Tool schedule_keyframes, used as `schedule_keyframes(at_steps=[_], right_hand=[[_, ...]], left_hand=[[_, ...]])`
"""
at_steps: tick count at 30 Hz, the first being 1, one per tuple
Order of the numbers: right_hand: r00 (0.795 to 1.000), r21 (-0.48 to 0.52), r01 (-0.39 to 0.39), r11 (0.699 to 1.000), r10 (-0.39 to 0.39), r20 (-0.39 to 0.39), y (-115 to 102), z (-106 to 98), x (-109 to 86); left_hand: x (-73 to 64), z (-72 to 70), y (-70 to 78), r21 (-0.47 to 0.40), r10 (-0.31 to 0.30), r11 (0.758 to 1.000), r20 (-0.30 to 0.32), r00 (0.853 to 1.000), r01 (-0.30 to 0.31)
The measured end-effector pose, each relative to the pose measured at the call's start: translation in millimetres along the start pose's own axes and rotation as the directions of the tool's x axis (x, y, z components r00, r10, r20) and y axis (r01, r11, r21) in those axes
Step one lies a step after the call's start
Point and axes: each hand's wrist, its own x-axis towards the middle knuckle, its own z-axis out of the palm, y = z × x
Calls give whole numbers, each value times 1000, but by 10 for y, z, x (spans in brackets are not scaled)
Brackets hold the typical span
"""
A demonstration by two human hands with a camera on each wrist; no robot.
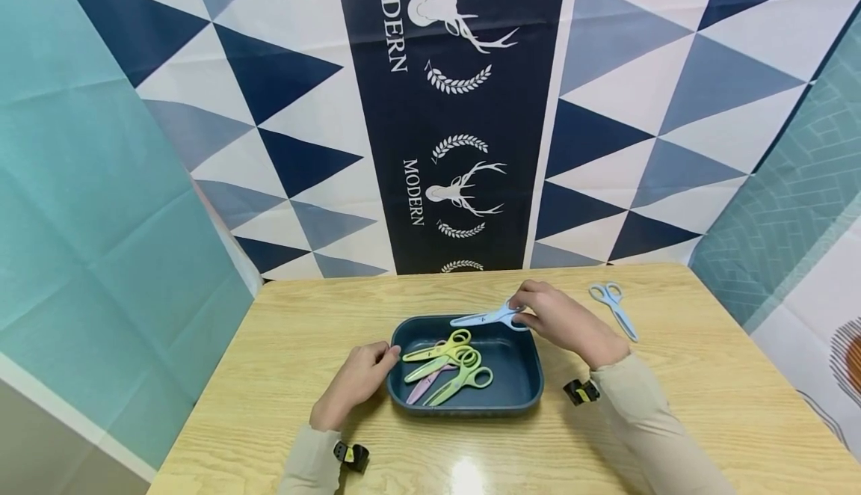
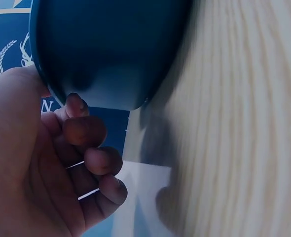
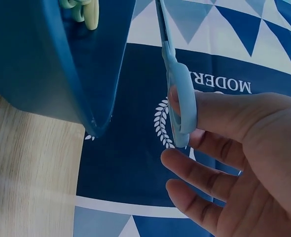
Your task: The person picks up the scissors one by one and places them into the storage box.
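Observation:
My right hand (image 1: 565,323) pinches a pair of light blue scissors (image 1: 480,319) by the handle loops, thumb against one loop. The scissors are over the far right part of a dark blue tray (image 1: 514,379), blades pointing left. In the right wrist view, the scissors (image 3: 186,98) are beside the tray's rim (image 3: 93,126). My left hand (image 1: 359,375) grips the tray's left rim between thumb and index finger, the other fingers loosely bent outside it. Inside lie yellow scissors (image 1: 420,354), pink scissors (image 1: 422,387) and green scissors (image 1: 464,380), overlapping in the left half.
Another pair of light blue scissors (image 1: 615,308) lies on the wooden table (image 1: 269,405), right of the tray and beyond my right forearm. A patterned cloth (image 1: 471,121) hangs behind the table's far edge. Teal cloth (image 1: 101,218) hangs on the left side.

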Motion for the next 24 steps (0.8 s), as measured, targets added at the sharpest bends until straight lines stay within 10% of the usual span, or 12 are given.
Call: schedule_keyframes(at_steps=[24], right_hand=[[996,-46,79,996,-76,54,-118,63,95]], left_hand=[[-15,-17,87,31,25,999,-5,1000,-25]])
